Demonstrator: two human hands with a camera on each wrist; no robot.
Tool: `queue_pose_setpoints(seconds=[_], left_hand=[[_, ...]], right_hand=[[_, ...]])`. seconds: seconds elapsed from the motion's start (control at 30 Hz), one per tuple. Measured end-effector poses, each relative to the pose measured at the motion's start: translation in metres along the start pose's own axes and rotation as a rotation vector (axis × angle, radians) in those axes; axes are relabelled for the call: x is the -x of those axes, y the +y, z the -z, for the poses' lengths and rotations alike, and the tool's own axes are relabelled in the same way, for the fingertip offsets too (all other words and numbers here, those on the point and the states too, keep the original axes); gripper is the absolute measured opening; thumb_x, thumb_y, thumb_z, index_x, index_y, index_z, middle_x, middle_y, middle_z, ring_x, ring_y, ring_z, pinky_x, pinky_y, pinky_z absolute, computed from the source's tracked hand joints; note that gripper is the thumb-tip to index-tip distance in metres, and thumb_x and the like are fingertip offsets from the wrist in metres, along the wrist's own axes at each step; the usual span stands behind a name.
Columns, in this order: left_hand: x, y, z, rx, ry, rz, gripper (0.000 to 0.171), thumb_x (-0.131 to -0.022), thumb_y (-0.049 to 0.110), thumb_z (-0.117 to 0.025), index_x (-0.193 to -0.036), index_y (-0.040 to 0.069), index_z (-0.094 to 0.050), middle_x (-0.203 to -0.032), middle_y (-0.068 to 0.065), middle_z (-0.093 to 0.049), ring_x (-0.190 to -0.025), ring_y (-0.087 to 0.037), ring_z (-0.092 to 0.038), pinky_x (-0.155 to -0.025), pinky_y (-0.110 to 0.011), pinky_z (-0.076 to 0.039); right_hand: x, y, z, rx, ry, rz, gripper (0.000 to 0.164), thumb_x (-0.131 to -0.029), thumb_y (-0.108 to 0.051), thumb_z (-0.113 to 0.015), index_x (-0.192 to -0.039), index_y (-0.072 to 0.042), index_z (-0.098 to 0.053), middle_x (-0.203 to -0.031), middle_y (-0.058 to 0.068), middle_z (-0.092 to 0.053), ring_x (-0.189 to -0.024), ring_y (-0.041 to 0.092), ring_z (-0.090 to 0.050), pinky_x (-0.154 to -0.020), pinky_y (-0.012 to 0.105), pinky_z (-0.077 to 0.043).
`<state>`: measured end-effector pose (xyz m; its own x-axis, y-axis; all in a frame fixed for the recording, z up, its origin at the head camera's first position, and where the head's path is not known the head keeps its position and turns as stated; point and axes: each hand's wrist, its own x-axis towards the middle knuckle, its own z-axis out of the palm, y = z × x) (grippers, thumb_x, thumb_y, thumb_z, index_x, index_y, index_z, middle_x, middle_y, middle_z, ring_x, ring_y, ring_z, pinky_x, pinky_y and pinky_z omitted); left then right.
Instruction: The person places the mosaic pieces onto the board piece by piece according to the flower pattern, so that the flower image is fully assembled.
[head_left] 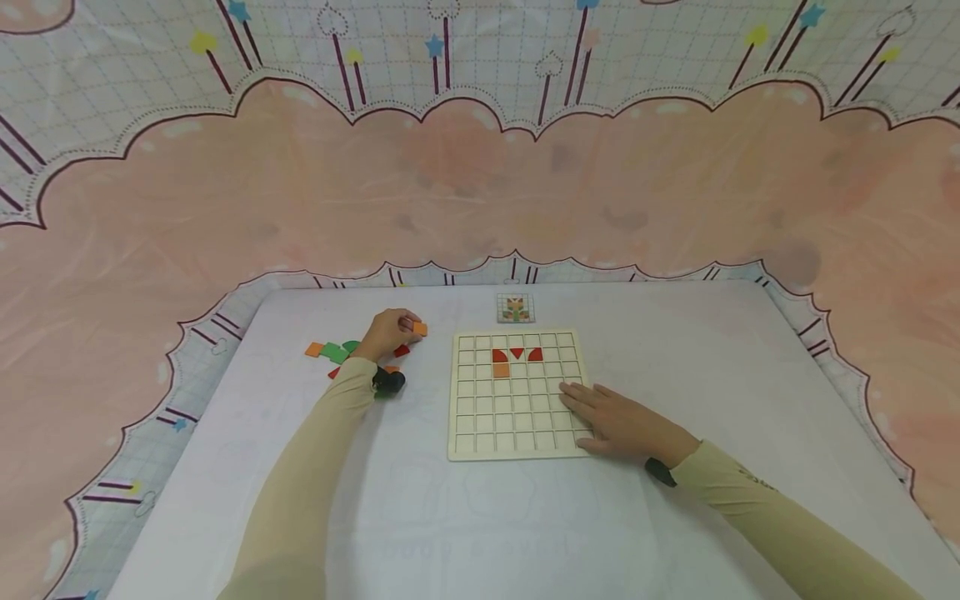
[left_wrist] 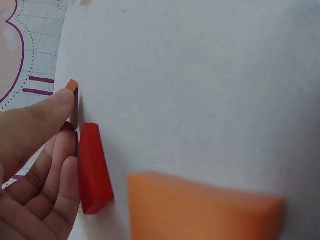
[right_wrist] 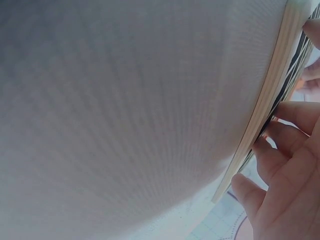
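Left of the board, my left hand (head_left: pixel 382 335) pinches an orange square tile (head_left: pixel 420 329) between thumb and fingers, just above the table. In the left wrist view a red tile (left_wrist: pixel 94 167) lies beside the curled fingers, with a blurred orange tile (left_wrist: pixel 205 207) nearer the camera. My right hand (head_left: pixel 618 421) rests with fingers extended on the right edge of the wooden grid board (head_left: pixel 517 417). On the board sit a red quarter-circle (head_left: pixel 499 356), a red triangle (head_left: pixel 517 353), another red quarter-circle (head_left: pixel 536 355) and an orange square (head_left: pixel 501 370).
A small pattern card (head_left: pixel 515 308) lies behind the board. Around the left hand are scattered loose tiles, among them a green piece (head_left: pixel 333 353) and an orange one (head_left: pixel 314 349); the wrist hides some. A patterned cloth (head_left: pixel 480 183) hangs behind the white table (head_left: pixel 480 533).
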<state>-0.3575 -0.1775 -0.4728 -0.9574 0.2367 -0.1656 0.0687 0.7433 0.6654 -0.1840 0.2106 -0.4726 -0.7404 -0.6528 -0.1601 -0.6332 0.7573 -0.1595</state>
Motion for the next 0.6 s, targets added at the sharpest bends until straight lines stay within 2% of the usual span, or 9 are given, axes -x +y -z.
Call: queue_pose_setpoints(seconds=[0.17, 0.33, 0.6], left_hand=[[0.0019, -0.0008, 0.0000, 0.006, 0.004, 0.007, 0.032, -0.086, 0.010, -0.067, -0.116, -0.001, -0.061, -0.108, -0.017, -0.061, -0.094, -0.024, -0.057, -0.083, -0.031, -0.049], [0.0054, -0.0004, -0.0001, 0.008, 0.019, -0.013, 0.031, -0.086, 0.009, -0.067, -0.114, -0.002, -0.062, -0.106, -0.018, -0.063, -0.094, -0.024, -0.058, -0.083, -0.031, -0.049], [0.0054, -0.0065, -0.0046, 0.063, 0.054, 0.000, 0.030, -0.084, 0.012, -0.070, -0.112, 0.001, -0.065, -0.102, -0.015, -0.065, -0.091, -0.022, -0.059, -0.080, -0.028, -0.049]], right_hand=[[-0.0003, 0.0002, -0.0007, -0.003, -0.003, -0.006, 0.067, -0.092, -0.038, -0.054, -0.145, -0.005, -0.033, -0.154, 0.009, -0.028, -0.142, 0.026, -0.028, -0.113, 0.048, -0.028], [0.0000, -0.0003, -0.0003, 0.000, 0.002, -0.003, 0.067, -0.091, -0.038, -0.055, -0.145, -0.005, -0.033, -0.154, 0.010, -0.029, -0.142, 0.026, -0.029, -0.113, 0.048, -0.028], [0.0004, -0.0004, -0.0014, 0.011, 0.009, 0.003, 0.067, -0.092, -0.039, -0.055, -0.145, -0.004, -0.034, -0.154, 0.010, -0.029, -0.141, 0.026, -0.029, -0.113, 0.048, -0.029]])
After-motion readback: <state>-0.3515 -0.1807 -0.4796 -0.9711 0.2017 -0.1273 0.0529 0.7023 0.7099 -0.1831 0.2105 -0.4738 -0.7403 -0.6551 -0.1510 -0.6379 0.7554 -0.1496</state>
